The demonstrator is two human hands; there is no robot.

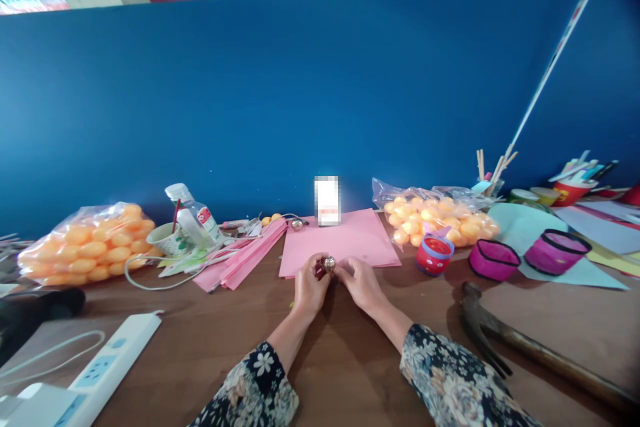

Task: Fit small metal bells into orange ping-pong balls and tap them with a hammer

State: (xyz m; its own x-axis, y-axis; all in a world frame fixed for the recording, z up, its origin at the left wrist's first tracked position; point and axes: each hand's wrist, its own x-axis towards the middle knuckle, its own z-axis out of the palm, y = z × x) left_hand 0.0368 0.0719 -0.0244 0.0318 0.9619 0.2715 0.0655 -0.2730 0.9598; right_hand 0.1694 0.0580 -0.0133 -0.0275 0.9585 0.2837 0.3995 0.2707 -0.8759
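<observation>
Low over the front edge of a stack of pink paper [345, 240], my left hand [311, 285] pinches a small shiny metal ball [329, 263], round like a bell. My right hand [364, 285] has its fingertips closed at the ball's right side, so both hands meet on it. Its finer details are too small to make out. Behind my left hand, a second small silvery ball [297, 223] rests at the back left of the paper. A white upright item [328, 200], blurred out, stands at the paper's back edge.
Bags of orange balls lie left [95, 247] and right [435, 217]. Folded pink strips [250, 257], a plastic bottle [197, 217] and a paper cup [167, 239] are left. A red pot [434, 255], magenta rings [494, 260] and a hammer [540, 347] are right. A power strip [115, 363] is front left.
</observation>
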